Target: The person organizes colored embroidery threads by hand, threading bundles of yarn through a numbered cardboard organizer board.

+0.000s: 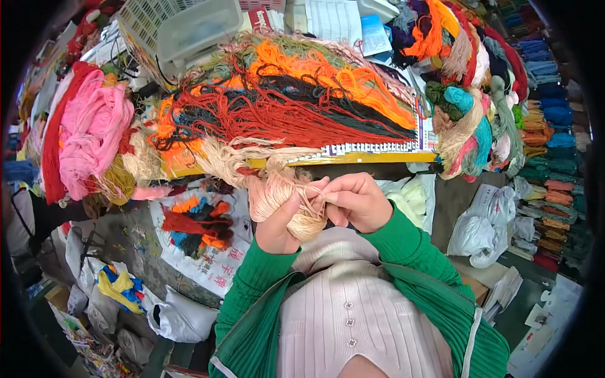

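A bundle of pale peach and cream yarn [275, 196] hangs in front of the table's yellow edge, near the middle of the view. My left hand [279, 228] is wrapped round its lower part. Just to the right, my right hand [359, 200] pinches thin strands of the yarn between thumb and forefinger, close to the left fingertips. Beige strands [252, 151] run from the bundle up onto the table edge. Behind them lie long red strands [252, 113], black ones and orange strands [353, 82], spread across the table.
Pink yarn [91, 126] is heaped at the left, teal and beige skeins [469, 120] at the right. A clear plastic bin [198, 31] stands at the back. On the floor are a white sack with yarn [217, 268] and white bags [482, 227].
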A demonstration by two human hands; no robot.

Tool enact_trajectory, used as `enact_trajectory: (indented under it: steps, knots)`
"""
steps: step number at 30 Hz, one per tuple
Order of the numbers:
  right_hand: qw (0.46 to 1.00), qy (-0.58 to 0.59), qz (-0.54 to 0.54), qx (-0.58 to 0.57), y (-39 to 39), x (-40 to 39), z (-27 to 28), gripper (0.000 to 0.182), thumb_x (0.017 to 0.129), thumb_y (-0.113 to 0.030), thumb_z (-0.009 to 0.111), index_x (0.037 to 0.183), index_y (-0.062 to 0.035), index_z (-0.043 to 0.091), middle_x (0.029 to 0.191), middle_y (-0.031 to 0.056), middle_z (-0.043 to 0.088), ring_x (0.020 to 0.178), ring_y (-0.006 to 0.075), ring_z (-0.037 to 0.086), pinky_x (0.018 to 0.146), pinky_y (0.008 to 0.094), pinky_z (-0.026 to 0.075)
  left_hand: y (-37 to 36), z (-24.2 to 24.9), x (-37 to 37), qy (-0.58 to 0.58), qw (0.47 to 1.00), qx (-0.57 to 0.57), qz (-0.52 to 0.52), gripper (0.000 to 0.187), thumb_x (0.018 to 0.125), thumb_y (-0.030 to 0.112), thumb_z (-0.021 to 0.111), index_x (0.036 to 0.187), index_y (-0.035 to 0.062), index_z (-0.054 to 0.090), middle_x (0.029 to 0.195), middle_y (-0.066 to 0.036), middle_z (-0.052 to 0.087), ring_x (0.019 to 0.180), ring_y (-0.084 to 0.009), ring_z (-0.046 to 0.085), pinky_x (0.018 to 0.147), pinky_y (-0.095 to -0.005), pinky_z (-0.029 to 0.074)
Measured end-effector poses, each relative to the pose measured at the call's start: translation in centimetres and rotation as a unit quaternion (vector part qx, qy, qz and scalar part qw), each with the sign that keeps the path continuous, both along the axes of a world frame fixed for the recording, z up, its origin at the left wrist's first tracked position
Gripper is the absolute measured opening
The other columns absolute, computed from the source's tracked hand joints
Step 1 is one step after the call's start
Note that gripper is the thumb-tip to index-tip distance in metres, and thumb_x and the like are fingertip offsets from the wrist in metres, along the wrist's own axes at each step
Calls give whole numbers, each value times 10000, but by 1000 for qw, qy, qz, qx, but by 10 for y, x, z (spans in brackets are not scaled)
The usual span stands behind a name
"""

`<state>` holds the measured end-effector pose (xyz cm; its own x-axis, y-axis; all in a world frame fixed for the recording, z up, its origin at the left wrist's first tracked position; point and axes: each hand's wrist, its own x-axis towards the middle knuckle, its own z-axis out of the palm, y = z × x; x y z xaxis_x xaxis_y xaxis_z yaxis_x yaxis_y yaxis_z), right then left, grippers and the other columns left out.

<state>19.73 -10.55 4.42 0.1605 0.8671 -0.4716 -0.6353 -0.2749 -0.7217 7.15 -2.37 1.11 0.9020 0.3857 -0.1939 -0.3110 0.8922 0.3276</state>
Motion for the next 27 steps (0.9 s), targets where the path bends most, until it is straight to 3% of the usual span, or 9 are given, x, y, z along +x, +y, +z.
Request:
enact_trajectory:
  steps: [6, 7, 10, 14, 16, 19, 21, 23, 27]
  knots:
    - [992, -118, 21, -46, 4, -9, 9, 111, 732, -112, 539, 674, -19, 555, 474, -8, 450, 380, 29, 372, 348, 169, 269, -3, 4, 2, 53, 998, 46, 5, 315, 777, 87, 427, 1054, -64, 418, 1073, -141, 447, 976, -196, 441, 847, -297, 335]
    - [991, -129, 14, -36, 2, -9, 5, 65, 720, -50, 529, 689, 1, 555, 470, -1, 440, 374, 38, 348, 341, 171, 240, -4, 3, 3, 65, 995, 76, 8, 313, 773, 71, 432, 1056, -64, 419, 1056, -133, 463, 970, -193, 447, 843, -294, 339]
    - [998, -63, -27, -8, 2, -9, 8, 51, 700, -19, 521, 691, 20, 551, 460, 2, 415, 370, 39, 317, 338, 173, 216, -3, 11, 2, 82, 995, 60, 1, 334, 783, 147, 410, 1036, -73, 417, 1052, -166, 449, 956, -231, 454, 840, -335, 343]
    - [999, -15, -39, -17, 0, -10, 7, 56, 699, -19, 522, 718, 23, 553, 519, -5, 442, 396, 31, 319, 348, 164, 208, -4, 6, -1, 55, 998, -7, 0, 295, 785, 93, 413, 1044, -45, 432, 1051, -126, 461, 947, -187, 459, 809, -297, 376]
    - [998, -39, -35, -39, 2, -13, 9, 64, 699, -32, 536, 725, 24, 555, 520, -6, 448, 399, 27, 329, 346, 163, 213, -4, 10, -1, 51, 998, 23, 0, 328, 797, 129, 371, 1065, -60, 391, 1087, -170, 425, 981, -236, 438, 831, -341, 355]
    - [995, -71, -28, -63, 3, -15, 11, 75, 701, -51, 553, 731, 18, 559, 498, -11, 437, 390, 26, 338, 342, 163, 214, -5, 14, 0, 59, 994, 89, 18, 319, 791, 114, 380, 1059, -58, 395, 1066, -175, 443, 971, -240, 449, 833, -346, 355]
    - [999, -37, -24, -13, 1, -12, 11, 67, 709, -47, 545, 733, 14, 561, 486, -8, 426, 383, 29, 327, 343, 166, 206, -3, 16, 0, 53, 993, 103, 13, 315, 789, 109, 383, 1056, -57, 397, 1059, -176, 450, 968, -243, 452, 834, -350, 354]
    - [1000, 13, -24, 6, -1, -9, 10, 66, 718, -42, 535, 738, 13, 564, 483, -4, 421, 381, 30, 317, 342, 171, 200, 1, 17, -2, -15, 999, -39, 6, 321, 788, 113, 383, 1055, -64, 395, 1056, -180, 453, 972, -252, 451, 838, -358, 352]
    - [999, -38, -14, -4, -1, -13, 14, 72, 723, -41, 532, 749, 13, 572, 481, -2, 422, 380, 34, 319, 349, 173, 213, 0, 14, -5, 14, 1000, -10, -25, 358, 794, 145, 400, 1086, -62, 379, 1063, -144, 446, 972, -214, 446, 839, -331, 351]
